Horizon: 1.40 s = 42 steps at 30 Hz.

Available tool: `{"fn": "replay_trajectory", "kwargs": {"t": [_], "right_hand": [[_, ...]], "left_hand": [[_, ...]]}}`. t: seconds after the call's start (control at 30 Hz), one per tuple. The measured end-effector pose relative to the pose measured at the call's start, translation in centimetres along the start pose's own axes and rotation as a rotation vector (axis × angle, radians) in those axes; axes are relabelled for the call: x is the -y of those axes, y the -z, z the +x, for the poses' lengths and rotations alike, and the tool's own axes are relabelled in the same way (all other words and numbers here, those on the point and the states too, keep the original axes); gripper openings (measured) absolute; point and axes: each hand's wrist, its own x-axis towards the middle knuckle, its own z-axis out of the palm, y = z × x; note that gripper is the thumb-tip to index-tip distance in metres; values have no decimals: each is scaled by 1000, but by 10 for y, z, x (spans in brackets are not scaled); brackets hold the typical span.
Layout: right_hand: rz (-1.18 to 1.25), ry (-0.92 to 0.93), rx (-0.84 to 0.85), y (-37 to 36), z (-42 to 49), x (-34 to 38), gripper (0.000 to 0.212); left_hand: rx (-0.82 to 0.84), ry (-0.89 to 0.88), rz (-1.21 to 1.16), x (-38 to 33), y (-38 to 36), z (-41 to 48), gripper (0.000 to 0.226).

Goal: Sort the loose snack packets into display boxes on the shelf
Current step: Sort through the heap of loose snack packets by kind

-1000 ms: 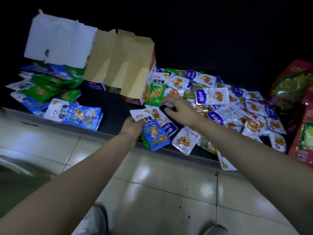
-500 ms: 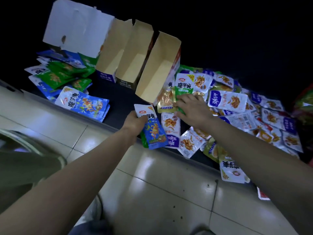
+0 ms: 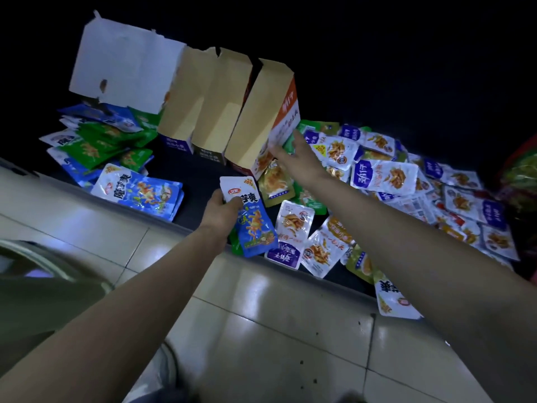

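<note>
Overhead from the head camera, our left hand grips a blue snack packet, thumb across its white top and fingers curled behind. It hangs over the front lip of the shelf. A green packet edge shows behind it, and we cannot tell whether the hand holds that one too. Our right hand reaches forward with straight, spread fingers and holds nothing. Its fingertips touch the printed side of the orange-and-white display box.

That box is the right one of three standing close together, open mouths tilted toward us and tan insides showing, with the middle display box and the left display box beside it. Behind and left of them a white torn carton flap rises. A yellow-green packet lies at the foot of the right box, just under our right wrist.

To the left lies a pile of green and blue packets, with a stack of larger blue packets close to the shelf's front edge. To the right, a heap of white and purple packets covers the shelf up to the red bags at the frame's edge. Our right forearm crosses over this heap.

Dark shelf surface shows only in the strip before the boxes, between the blue stack and the held packet. One white packet overhangs the lip above the tiled floor.
</note>
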Motion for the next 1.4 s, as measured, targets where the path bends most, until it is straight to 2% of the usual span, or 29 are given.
{"fn": "replay_trajectory", "kwargs": {"t": [0.07,0.17,0.23,0.33,0.43,0.5,0.67,0.77,0.87,0.93,1.0,1.07,1.13,1.17,1.23,1.27,1.3,1.4], "right_hand": [[-15,2,33,-8,12,6,81],[-52,19,188,-16,22,4,68],[-110,77,153,-17,22,-2,60],[-481,255,14,-10,13,-19,49],[-873,384,171,2,0,-47,49],[-950,407,188,10,-8,-59,49],[-967,395,63,39,-32,-68,36],[-865,361,-51,51,-45,-73,27],[-806,279,-191,60,-51,-77,40],[-848,218,-122,65,-54,-81,52],[-807,233,-117,70,-59,-85,52],[-754,262,-318,75,-66,-88,47],[-693,168,-512,79,-76,-88,40],[-650,58,-523,80,-80,-88,44],[-657,-215,-383,77,-84,-89,70],[-647,-289,-317,75,-87,-88,81],[-597,-297,-300,72,-87,-89,83],[-318,-229,-341,69,-86,-90,53]], "left_hand": [[13,11,-9,-2,6,6,17],[38,1,-9,-5,11,14,18],[51,-9,-13,-6,11,17,17],[66,-1,-10,-4,9,19,16],[60,11,2,-2,7,17,15],[86,-19,22,-2,5,14,16],[161,-42,52,-1,-8,2,20],[157,-11,40,2,-17,-3,18],[164,10,60,7,-23,-7,18],[179,6,78,8,-26,-7,18],[197,-12,91,8,-30,-4,18],[220,-43,110,8,-35,0,17],[241,-54,118,10,-42,5,16],[253,-54,122,12,-45,7,16],[285,-54,134,15,-52,8,16],[300,-60,146,16,-54,8,16],[311,-67,155,18,-57,9,17],[341,-76,173,18,-59,11,18]]}}
